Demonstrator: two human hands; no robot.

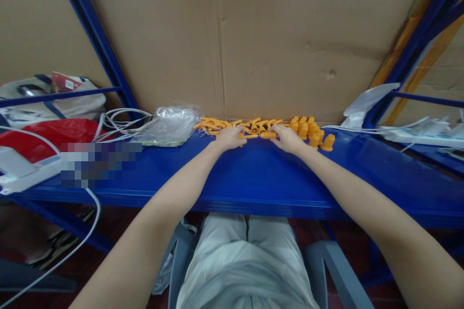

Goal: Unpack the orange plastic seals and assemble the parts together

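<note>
My left hand (pixel 231 138) is closed at the front of a row of orange plastic pieces. A slim, ridged orange piece (pixel 251 136) sticks out from its fingertips to the right. Facing it, my right hand (pixel 289 139) has its thumb and fingers on a short, blocky orange piece (pixel 268 135). Behind both hands lies a heap of branched orange pieces (pixel 213 123), with small metal chains (pixel 203 131) among them at the left. Several orange cone-shaped pieces (pixel 303 128) stand upright just right of my right hand. My fingers partly hide what they grip.
Clear plastic bags (pixel 177 123) lie left of the heap on the blue table (pixel 264 174). White cables (pixel 123 118), a red bag (pixel 68 135) and a white power strip (pixel 32 174) are further left. A cardboard panel (pixel 271 43) stands behind. Another white strip (pixel 427 136) lies at right.
</note>
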